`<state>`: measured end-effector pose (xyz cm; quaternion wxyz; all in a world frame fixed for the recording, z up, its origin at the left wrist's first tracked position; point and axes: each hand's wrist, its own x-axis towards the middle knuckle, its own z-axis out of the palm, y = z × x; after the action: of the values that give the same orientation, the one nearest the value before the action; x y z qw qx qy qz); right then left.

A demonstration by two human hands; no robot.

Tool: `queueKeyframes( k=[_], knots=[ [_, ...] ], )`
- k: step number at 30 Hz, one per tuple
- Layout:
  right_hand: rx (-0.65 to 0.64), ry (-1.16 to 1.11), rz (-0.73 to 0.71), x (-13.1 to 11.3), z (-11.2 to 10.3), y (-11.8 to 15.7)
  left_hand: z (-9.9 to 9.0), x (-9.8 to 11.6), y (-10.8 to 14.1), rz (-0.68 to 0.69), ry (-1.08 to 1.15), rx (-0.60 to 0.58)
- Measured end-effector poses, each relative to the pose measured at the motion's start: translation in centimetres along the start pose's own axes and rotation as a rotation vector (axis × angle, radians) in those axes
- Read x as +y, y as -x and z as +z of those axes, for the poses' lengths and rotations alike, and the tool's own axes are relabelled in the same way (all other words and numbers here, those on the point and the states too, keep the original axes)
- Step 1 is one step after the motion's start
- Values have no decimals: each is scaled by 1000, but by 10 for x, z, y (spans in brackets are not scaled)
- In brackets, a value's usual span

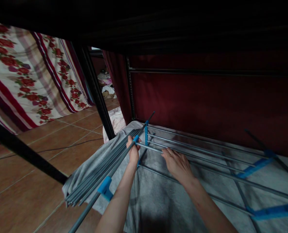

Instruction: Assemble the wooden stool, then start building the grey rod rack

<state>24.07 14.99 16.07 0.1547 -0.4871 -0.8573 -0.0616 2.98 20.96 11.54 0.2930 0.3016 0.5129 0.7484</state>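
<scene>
A partly assembled rack of grey metal tubes [155, 174] with blue plastic joints lies across a grey blanket [153, 200]. My left hand [133, 150] is closed around the rack near a blue connector [135, 139], where a cross tube meets a long side pole [117, 163]. My right hand [177, 163] has its fingers curled over that cross tube [150, 148], a short way to the right. Another blue connector [105, 188] sits lower on the side pole. A bundle of loose grey tubes [95, 176] lies to the left of my left hand.
Blue slotted end pieces [277, 211] hold the rack's right side. A black metal frame [95, 94] stands around and above the blanket, with a dark red panel [194, 103] behind. At left are a tiled floor [68, 155], a cable [68, 147] and a floral cloth [25, 74].
</scene>
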Motion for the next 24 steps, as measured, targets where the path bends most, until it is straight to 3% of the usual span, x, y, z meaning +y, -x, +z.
queueKeyframes(
  k=[10,19,24],
  knots=[
    [-30,-3,4,0,-2,1,5,5,1,-22,84,-11],
    [179,53,-71,-1,-1,9,3,11,4,-12,48,-52],
    [249,98,-22,23,-3,33,2,10,3,-12,36,-22]
  ],
)
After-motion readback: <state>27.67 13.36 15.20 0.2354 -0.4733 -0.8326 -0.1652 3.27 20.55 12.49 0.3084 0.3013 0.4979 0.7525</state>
